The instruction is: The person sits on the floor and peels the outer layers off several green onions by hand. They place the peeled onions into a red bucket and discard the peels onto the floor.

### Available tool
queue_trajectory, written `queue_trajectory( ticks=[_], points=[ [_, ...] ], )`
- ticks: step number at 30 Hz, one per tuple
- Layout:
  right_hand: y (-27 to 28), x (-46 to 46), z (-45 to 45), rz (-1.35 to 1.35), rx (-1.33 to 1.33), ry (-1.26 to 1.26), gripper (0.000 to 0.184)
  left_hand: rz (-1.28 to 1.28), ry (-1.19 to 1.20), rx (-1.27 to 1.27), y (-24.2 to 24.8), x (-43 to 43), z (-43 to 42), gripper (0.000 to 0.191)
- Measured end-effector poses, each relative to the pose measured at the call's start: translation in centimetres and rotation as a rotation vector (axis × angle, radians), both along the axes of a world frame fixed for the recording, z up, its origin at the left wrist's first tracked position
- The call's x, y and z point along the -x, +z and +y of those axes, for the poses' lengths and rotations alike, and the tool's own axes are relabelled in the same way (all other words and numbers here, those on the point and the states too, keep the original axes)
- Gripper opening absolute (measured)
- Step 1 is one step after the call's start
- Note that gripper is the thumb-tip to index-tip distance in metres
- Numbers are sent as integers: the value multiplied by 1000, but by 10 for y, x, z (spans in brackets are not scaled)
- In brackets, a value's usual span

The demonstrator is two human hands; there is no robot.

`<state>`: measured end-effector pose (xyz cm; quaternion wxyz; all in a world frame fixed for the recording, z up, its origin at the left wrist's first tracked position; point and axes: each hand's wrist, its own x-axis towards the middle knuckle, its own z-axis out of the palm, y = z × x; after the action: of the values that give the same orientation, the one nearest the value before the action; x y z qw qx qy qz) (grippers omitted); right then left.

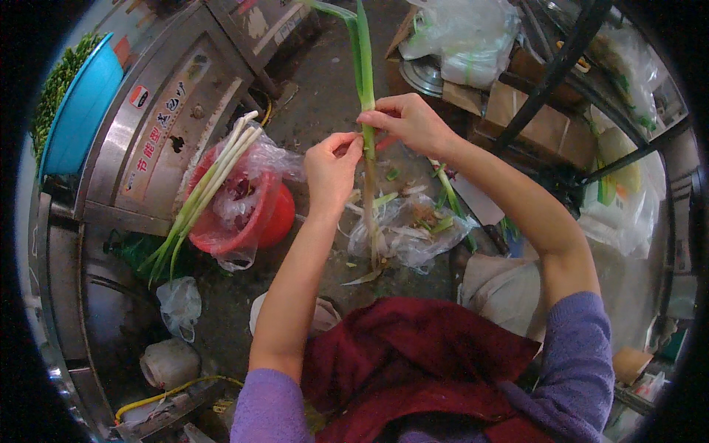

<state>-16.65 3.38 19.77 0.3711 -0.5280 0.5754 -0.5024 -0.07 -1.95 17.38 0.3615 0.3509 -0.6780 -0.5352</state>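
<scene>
My right hand [412, 124] pinches a long green onion [364, 66] where its green leaves join the stalk, and the leaves point away from me. Just below, my left hand [333, 171] has thumb and forefinger closed at the side of the same stalk. A brownish, withered length [370, 205] hangs from the onion towards the floor; whether it is loose skin or the stalk itself is hard to tell. Several clean white-and-green onions [213, 185] lie across a red plastic basin [196, 232] lined with a clear bag, left of my hands.
A clear plastic bag [407, 243] with trimmings lies on the floor ahead. Right of it rests a cleaver [476, 199] beside green stalks [451, 191]. A steel appliance [149, 127] stands left, with a blue basin [83, 116] of greens. Cardboard boxes [526, 116] and a black metal frame [545, 83] occupy the right.
</scene>
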Motion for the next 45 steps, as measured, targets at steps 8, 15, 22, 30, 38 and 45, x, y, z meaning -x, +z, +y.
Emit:
queue_trajectory(
  ticks=[8,15,22,30,38,45],
  points=[
    [-5,0,1,-20,-25,11,29,-81,55,32,-15,5,1,13],
    [1,4,2,-74,-11,-4,29,225,-41,-343,-15,6,7,19],
    [11,15,5,-134,1,13,29,246,-146,-344,-17,6,5,24],
    [6,17,7,-149,10,81,28,105,-71,-202,-15,8,9,22],
    [-5,31,9,-344,-35,277,29,261,-116,-509,-32,10,3,13],
    [-22,31,2,-589,-57,229,24,453,-59,-574,-30,12,5,9]
  ],
)
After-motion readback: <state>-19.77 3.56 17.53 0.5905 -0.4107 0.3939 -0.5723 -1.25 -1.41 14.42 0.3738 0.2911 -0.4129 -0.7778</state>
